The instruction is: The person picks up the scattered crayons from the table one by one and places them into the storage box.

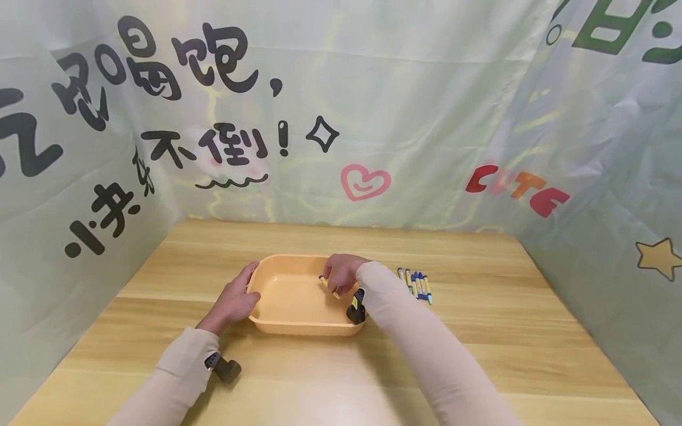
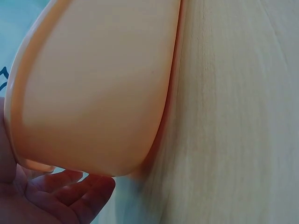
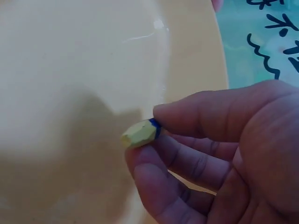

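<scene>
A shallow orange plastic basin [image 1: 290, 299] stands on the wooden table in the head view. My left hand [image 1: 237, 300] holds it by its left end, the thumb over the rim and the fingers along the outer wall; the left wrist view has those fingers [image 2: 96, 198] against the basin. Over the basin's right part, my right hand [image 1: 343, 272] pinches a crayon [image 3: 140, 134] between thumb and fingertips. Its pale yellow end and a dark blue band show in the right wrist view, while the fingers cover the rest.
Several crayons [image 1: 418, 286] with yellow and blue wrappers lie side by side on the table [image 1: 479, 331], to the right of the basin and partly behind the right sleeve [image 1: 410, 325]. Printed cloth walls [image 1: 426, 106] enclose the table at the back and both sides.
</scene>
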A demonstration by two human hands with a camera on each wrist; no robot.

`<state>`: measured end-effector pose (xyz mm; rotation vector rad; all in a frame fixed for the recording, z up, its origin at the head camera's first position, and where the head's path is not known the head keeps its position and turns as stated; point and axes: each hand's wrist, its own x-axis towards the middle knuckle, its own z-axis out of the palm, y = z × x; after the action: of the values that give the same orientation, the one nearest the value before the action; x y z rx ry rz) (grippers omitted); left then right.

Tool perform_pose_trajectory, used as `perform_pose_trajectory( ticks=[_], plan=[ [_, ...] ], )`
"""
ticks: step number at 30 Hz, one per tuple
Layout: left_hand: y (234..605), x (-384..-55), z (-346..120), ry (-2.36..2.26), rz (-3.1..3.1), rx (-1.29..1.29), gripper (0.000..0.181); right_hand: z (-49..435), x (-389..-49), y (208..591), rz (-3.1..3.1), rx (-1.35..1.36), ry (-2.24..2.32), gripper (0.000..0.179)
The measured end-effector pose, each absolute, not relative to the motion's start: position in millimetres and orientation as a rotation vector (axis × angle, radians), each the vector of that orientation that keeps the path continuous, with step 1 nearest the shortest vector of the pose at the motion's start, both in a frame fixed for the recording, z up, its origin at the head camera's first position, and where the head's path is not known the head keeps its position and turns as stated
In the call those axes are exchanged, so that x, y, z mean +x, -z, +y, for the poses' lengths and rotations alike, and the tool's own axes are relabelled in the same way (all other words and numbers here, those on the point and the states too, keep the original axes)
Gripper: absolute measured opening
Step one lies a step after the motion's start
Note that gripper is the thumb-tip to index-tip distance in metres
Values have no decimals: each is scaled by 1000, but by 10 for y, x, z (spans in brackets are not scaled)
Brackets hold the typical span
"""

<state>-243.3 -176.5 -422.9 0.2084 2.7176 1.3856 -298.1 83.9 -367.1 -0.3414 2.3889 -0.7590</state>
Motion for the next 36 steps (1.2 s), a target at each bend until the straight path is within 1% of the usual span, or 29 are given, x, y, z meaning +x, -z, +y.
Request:
perform_pose_trajectory(
  ticks=[4, 8, 11, 30, 31, 34, 36],
  plan=[
    [4245, -2426, -1758, -1391, 2721, 220, 75, 794, -2975, 3709, 2387, -308, 731, 28],
    [4253, -2425, -1761, -1379, 2730, 227, 74, 779, -2958, 3720, 2330, -287, 768, 27],
    [4247, -2426, -1767, -1369, 2741, 230, 74, 779, -2948, 3720, 2304, -286, 790, 27],
    [4232, -2427, -1730, -1381, 2730, 212, 74, 778, -2926, 3736, 2385, -325, 638, 12],
    [4231, -2424, -1730, -1378, 2727, 204, 73, 779, -2929, 3739, 2380, -335, 636, 15],
    [4227, -2411, -1736, -1368, 2725, 192, 73, 782, -2954, 3735, 2366, -378, 613, 33],
    [4223, -2412, -1738, -1365, 2727, 192, 73, 786, -2981, 3719, 2377, -409, 581, 38]
  ],
)
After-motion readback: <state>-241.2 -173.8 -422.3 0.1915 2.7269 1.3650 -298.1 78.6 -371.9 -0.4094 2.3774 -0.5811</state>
